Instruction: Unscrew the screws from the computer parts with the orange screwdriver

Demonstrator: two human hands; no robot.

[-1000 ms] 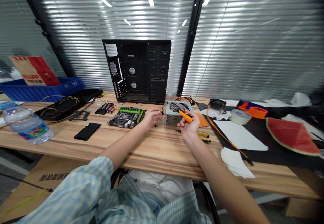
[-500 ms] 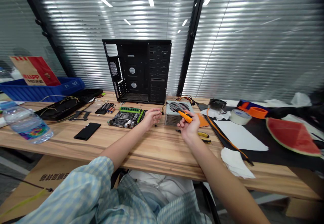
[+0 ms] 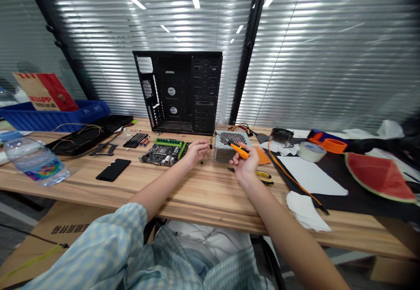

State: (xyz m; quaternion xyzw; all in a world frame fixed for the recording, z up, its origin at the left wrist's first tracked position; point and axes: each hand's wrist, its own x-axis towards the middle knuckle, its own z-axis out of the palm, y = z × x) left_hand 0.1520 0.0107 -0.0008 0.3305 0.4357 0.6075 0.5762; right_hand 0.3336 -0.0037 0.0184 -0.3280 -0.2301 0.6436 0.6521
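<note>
My right hand (image 3: 245, 164) is closed around the orange and black handle of a screwdriver (image 3: 241, 151), whose thin shaft points left and away over the power supply. That power supply (image 3: 223, 153) is a grey metal box with a perforated top, standing on the table just beyond my hands. My left hand (image 3: 196, 153) hovers left of it, fingers curled together in a pinch; whatever they hold is too small to make out. A thin dark wire end (image 3: 211, 145) shows by its fingertips. Behind the left wrist lies a motherboard (image 3: 164, 152) with green memory slots. Yellow-handled pliers (image 3: 263, 174) rest below my right hand.
An open black computer case (image 3: 179, 93) stands at the back. To the left are a black flat box (image 3: 113, 170), a water bottle (image 3: 36, 161) and a blue bin (image 3: 82, 111). At right lie an orange cable (image 3: 288, 174), tape (image 3: 311, 151), tissues (image 3: 308, 211) and a watermelon-shaped item (image 3: 379, 174).
</note>
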